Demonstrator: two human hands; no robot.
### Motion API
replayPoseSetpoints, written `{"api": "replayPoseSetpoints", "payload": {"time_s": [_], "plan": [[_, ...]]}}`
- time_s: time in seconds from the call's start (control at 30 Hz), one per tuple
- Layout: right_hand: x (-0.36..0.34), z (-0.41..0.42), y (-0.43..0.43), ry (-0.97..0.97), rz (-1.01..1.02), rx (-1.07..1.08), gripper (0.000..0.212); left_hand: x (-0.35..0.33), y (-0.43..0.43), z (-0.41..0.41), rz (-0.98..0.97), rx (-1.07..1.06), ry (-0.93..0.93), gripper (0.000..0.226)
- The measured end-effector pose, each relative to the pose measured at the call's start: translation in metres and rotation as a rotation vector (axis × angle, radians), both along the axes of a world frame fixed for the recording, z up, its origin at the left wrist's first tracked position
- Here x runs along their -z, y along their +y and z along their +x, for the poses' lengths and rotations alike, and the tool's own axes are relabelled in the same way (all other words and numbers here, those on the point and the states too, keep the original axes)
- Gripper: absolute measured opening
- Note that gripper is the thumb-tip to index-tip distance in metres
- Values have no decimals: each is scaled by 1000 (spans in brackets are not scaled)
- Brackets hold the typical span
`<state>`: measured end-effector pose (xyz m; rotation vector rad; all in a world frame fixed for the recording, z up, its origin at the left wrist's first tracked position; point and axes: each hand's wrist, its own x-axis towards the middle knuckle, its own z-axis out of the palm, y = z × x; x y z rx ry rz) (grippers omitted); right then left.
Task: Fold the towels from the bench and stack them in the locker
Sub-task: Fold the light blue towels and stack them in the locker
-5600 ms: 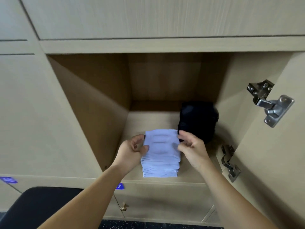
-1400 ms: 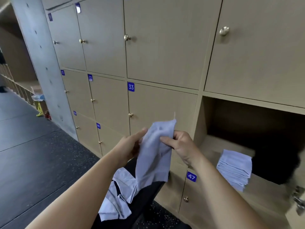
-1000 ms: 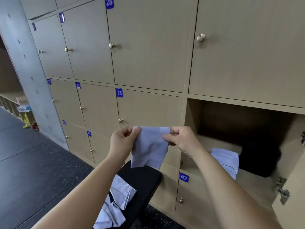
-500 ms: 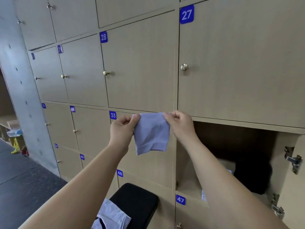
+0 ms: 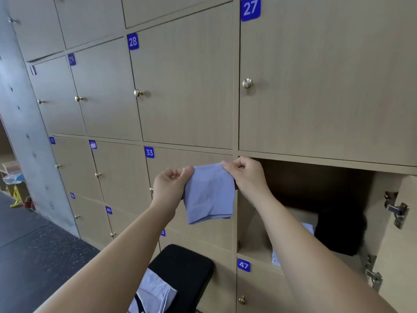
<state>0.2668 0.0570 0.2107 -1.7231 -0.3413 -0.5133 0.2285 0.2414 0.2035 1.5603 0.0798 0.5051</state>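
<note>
Held up in the air before the closed locker doors: a light blue towel (image 5: 208, 195), pinched at the upper left corner by the left hand (image 5: 171, 184) and at the upper right corner by the right hand (image 5: 246, 177), hanging down folded. To the right, an open locker (image 5: 304, 184) with a stack of folded towels (image 5: 308, 228), mostly hidden behind the right forearm, just beside a black bag (image 5: 340, 231). Below, a black bench (image 5: 180, 265) with loose towels (image 5: 153, 292) on it.

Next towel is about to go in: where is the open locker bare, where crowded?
Bare shelf shows between the locker's left wall and the stack. Air above the stack is open. The right side is crowded: the black bag fills it beside the stack.
</note>
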Motion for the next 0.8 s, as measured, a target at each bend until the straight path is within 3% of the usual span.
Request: {"api": "replayPoseSetpoints", "payload": {"time_s": [0.13, 0.27, 0.37, 0.43, 0.53, 0.67, 0.73, 0.8], "plan": [[26, -13, -5, 33, -96, -19, 32, 15, 2, -9, 114, 221, 151, 47], [41, -27, -9, 99, -93, -58, 26, 24, -1, -11, 368, 400, 183, 21], [51, -35, -17, 290, -44, -170, 43, 33, -3, -7, 330, 447, 172, 43], [60, -39, -24, 437, -17, -294, 56, 38, -4, -8, 231, 483, 163, 46], [73, -42, -34, 519, 29, -334, 47, 46, -6, -8, 122, 508, 171, 38], [80, -40, -44, 461, -52, -243, 23, 64, -9, -10, 113, 508, 206, 26], [79, -40, -46, 416, -159, -195, 18, 69, -13, -12, 186, 476, 249, 23], [79, -40, -46, 395, -213, -184, 23, 71, -23, -12, 338, 428, 299, 35]]}}
